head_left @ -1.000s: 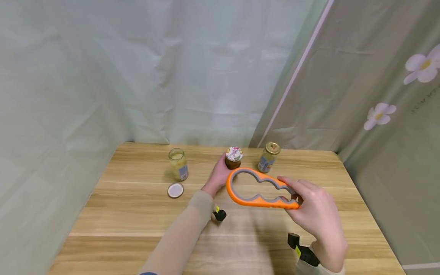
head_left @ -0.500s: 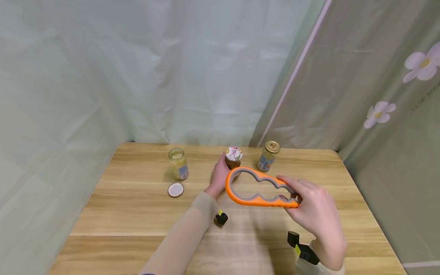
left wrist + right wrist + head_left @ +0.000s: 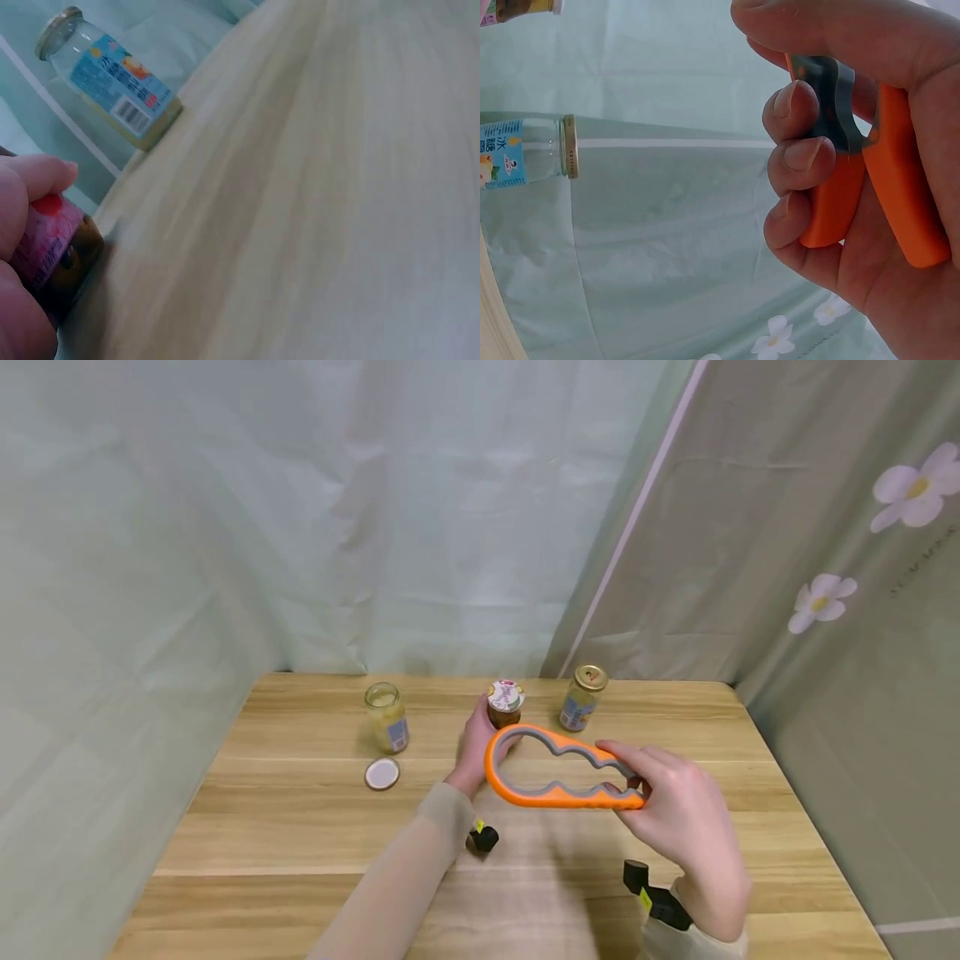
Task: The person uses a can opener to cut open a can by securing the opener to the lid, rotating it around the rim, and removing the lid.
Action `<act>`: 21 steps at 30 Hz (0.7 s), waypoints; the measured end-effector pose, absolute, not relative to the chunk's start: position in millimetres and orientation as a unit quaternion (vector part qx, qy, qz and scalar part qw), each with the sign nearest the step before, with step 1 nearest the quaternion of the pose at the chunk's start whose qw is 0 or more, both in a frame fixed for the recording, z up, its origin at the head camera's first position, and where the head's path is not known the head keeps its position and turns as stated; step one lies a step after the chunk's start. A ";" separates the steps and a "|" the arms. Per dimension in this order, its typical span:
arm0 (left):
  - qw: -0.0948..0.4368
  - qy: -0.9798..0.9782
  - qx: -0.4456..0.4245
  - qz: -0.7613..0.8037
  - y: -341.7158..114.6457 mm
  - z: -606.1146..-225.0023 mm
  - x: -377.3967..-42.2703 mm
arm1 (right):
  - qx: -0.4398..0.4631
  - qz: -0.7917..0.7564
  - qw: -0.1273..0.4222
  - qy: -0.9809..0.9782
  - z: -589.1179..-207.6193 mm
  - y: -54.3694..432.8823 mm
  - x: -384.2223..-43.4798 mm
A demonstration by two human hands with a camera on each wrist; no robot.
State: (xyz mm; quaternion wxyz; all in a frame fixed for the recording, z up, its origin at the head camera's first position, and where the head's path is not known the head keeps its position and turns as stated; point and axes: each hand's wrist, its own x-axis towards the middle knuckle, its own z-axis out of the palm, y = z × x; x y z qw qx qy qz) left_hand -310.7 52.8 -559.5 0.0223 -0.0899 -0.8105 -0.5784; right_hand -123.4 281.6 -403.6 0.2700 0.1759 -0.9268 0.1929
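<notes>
My left hand [image 3: 474, 750] grips a small jar [image 3: 504, 717] of dark contents with a white patterned lid, upright on the table. In the left wrist view, its pink label [image 3: 51, 236] shows between the thumb and fingers. My right hand [image 3: 686, 810] holds an orange and grey jar opener [image 3: 558, 796] by its handle end, above the table. The opener's rounded loop is in front of the left hand and hides part of it. In the right wrist view, my fingers curl round the opener's orange handles [image 3: 838, 199].
A glass jar with a gold lid [image 3: 583, 700] stands to the right of the small jar. To the left are a lidless jar [image 3: 389, 725] with pale contents and a loose lid [image 3: 382, 773], white side up. A curtain [image 3: 450, 527] hangs behind the wooden table [image 3: 262, 843].
The head view has shifted slightly, and the jar opener now appears a little further left. Both hands keep their hold, and the jars stay in place.
</notes>
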 end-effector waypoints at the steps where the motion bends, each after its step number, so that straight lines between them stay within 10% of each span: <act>1: 0.020 -0.808 -0.088 -0.582 53.0 -558.9 -310.5 | 0.177 0.194 0.269 -0.927 -403.7 281.6 -123.5; 21: -0.013 -0.796 -0.126 -0.592 34.3 -553.6 -289.6 | 0.184 0.201 0.259 -0.927 -403.2 278.5 -122.6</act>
